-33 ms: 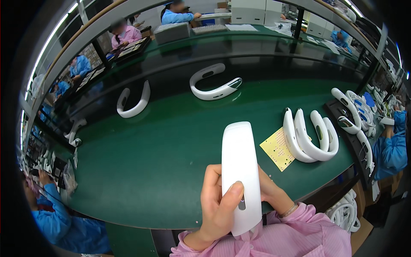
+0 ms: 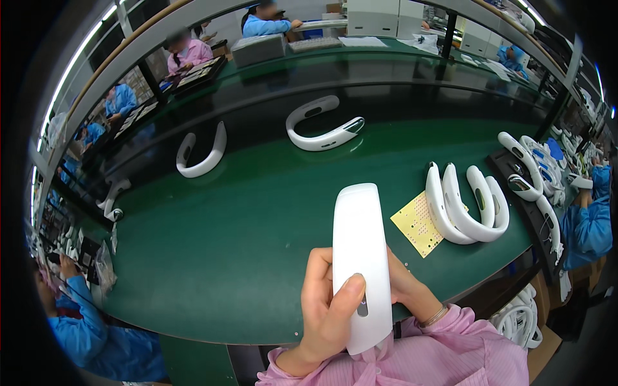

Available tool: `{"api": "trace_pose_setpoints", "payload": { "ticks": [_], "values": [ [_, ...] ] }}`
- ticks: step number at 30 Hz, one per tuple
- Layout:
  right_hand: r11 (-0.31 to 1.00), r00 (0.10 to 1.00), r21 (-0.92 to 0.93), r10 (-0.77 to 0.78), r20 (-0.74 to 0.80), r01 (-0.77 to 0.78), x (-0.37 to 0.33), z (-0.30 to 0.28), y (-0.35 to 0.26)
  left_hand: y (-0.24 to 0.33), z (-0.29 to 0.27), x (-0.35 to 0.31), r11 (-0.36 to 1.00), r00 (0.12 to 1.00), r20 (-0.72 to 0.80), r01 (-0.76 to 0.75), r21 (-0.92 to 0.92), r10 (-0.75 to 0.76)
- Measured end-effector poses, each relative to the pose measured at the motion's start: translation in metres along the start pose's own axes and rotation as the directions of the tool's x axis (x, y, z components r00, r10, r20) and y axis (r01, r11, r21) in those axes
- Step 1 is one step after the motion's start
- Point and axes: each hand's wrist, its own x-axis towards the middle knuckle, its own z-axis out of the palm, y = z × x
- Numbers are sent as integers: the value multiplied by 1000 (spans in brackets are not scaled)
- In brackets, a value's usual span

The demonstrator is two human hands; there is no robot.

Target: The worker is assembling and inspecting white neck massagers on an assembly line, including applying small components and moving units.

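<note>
A white, U-shaped neck fan (image 2: 362, 238) is held upright in front of me, seen nearly edge-on. My left hand (image 2: 325, 302) wraps round its lower part, with the thumb lying beside a small grey button panel (image 2: 363, 306). Behind the right edge of the fan is my right hand (image 2: 400, 278), close against it; its fingers are hidden. To the right, a pair of similar neck fans (image 2: 473, 230) lies side by side, partly over a yellow printed sheet (image 2: 417, 225).
Farther off on the green table (image 2: 212, 257) lie another neck fan (image 2: 322, 139) and a smaller-looking one (image 2: 201, 168). A black tray (image 2: 537, 222) with white fan parts stands at the right edge. Co-workers in blue sit at left (image 2: 96, 328) and right (image 2: 589, 222).
</note>
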Motion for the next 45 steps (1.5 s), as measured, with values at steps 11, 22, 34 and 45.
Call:
{"api": "trace_pose_setpoints", "payload": {
  "ticks": [11, 22, 34, 45],
  "values": [
    [997, 996, -55, -56, -72, 52, -16, 20, -11, 1, -3, -4, 998, 998, 54, -9, -69, 12],
    [837, 954, -456, -270, 133, 301, -82, 29, -77, -59, -95, 25, 990, 948, -284, -129, 60, 140],
    [923, 926, -317, -94, 367, 219, -89, 90, -100, -101, -88, 44, 978, 985, -121, 104, -180, -127],
    [-291, 429, -650, -557, 711, 702, -51, 39, -138, -53, -77, 12, 941, 939, 218, 302, -155, -265]
  ]
}}
